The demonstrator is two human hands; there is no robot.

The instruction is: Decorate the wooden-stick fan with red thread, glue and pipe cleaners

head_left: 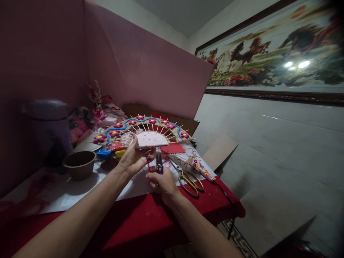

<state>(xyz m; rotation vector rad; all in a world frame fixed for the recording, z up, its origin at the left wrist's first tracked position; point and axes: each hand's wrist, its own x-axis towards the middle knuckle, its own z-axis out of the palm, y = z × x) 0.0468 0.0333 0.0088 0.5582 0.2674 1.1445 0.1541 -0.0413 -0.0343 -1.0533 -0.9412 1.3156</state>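
Observation:
My left hand (133, 159) holds up a fan-shaped craft piece (146, 133) by its pale half-round base. Thin wooden sticks radiate from that base to a woven arc with blue trim and pink flowers. Just below, my right hand (163, 181) grips small dark thread snips (159, 165), their blades pointing up toward the fan's lower edge. A red strand (148, 163) hangs between the two hands.
Gold-handled scissors (188, 177) and a patterned glue gun (201, 168) with a black cord lie to the right on white paper over a red tablecloth (150, 215). A brown bowl (79, 163), a grey bin (48, 125) and craft clutter stand on the left. Pink boards back the table.

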